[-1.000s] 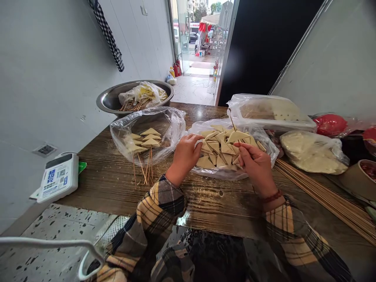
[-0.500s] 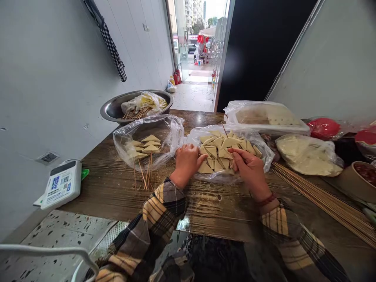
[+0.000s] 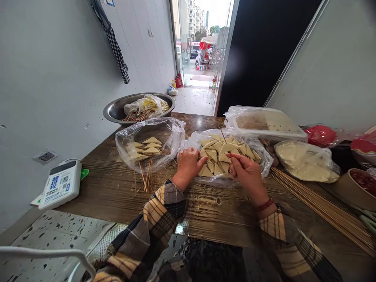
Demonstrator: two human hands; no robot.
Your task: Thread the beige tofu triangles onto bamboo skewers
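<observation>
A clear plastic bag (image 3: 264,156) lies open on the wooden table (image 3: 117,192) and holds several tan tofu triangles (image 3: 219,150). My left hand (image 3: 188,164) rests at the bag's left edge, fingers curled onto the triangles. My right hand (image 3: 246,170) is closed on a thin bamboo skewer (image 3: 223,137) that pokes up through a triangle above the pile. Both sleeves are plaid.
A second bag (image 3: 172,135) left of the pile holds skewered triangles. Behind it stands a metal basin (image 3: 111,111). Loose skewers (image 3: 320,207) lie at the right, beside wrapped food bags (image 3: 305,162) and a red bowl (image 3: 320,135). A white device (image 3: 60,184) sits at the left edge.
The view has tilted slightly, so everything sits a little lower in frame. My right hand with the skewer has dropped closer to the pile. My left hand stays at the bag's edge.
</observation>
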